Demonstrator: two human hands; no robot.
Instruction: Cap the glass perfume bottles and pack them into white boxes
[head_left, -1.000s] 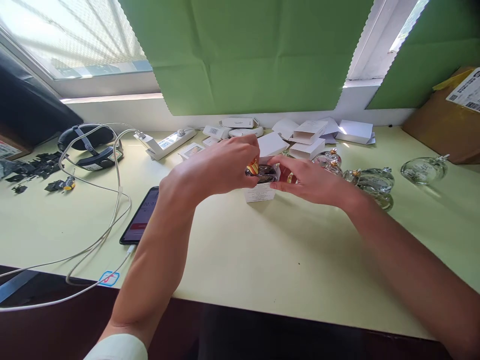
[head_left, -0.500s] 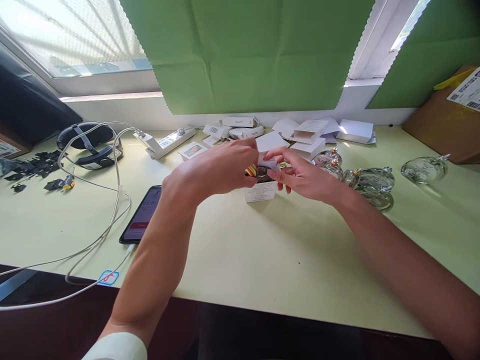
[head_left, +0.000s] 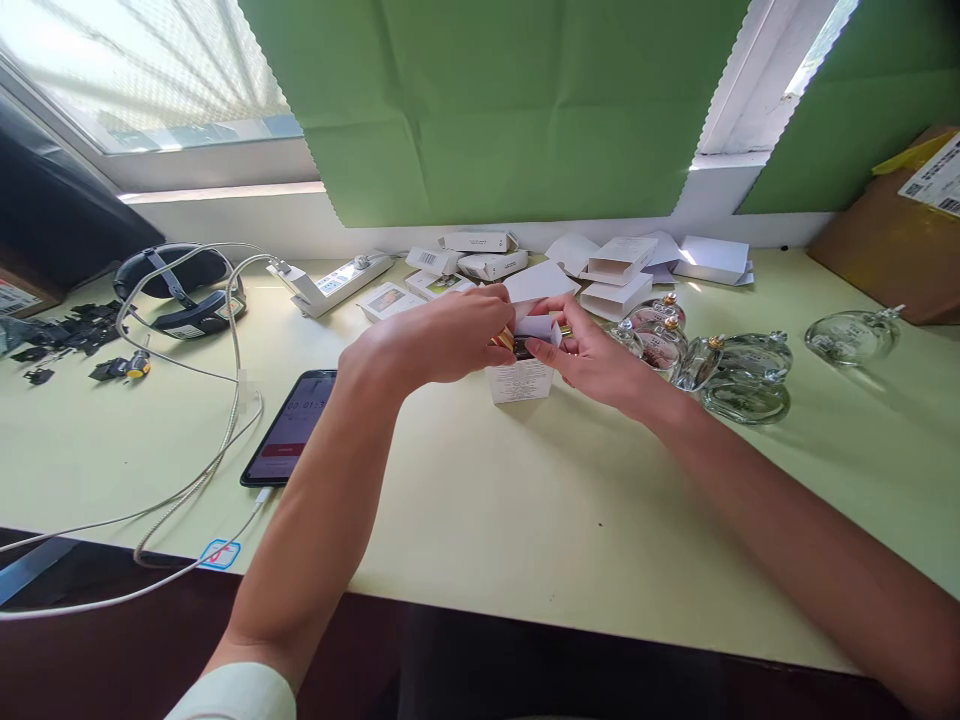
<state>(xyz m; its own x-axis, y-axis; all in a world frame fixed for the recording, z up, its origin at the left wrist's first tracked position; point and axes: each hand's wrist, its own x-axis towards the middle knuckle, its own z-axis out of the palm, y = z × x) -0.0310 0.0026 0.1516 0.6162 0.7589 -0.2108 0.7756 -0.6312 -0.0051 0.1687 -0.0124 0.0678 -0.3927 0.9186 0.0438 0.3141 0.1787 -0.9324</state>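
A small white carton [head_left: 520, 384] with printed text stands upright on the table, its top open. My left hand [head_left: 469, 335] is closed at the carton's upper left, its fingers curled down over the opening. A gold-striped piece [head_left: 504, 340] shows beside those fingers, but what they grip is mostly hidden. From the right, my right hand [head_left: 581, 350] pinches a white flap [head_left: 536, 326] at the carton's top between thumb and fingers. Something dark and glossy shows inside the opening. Close to my right hand stand several clear glass perfume bottles [head_left: 660, 345] with gold stoppers.
More glass bottles [head_left: 750, 395] lie to the right, one [head_left: 851, 338] apart. White cartons [head_left: 491, 265] and unfolded boxes [head_left: 619, 262] line the back. At the left are a charging phone [head_left: 289, 430], loose cables [head_left: 236, 400], a power strip [head_left: 337, 285] and a headset [head_left: 187, 295]. A brown box [head_left: 885, 240] stands far right.
My right hand's fingers have closed in on the flap, which is bent over the opening more. The left hand has shifted slightly right; the carton stays in place.
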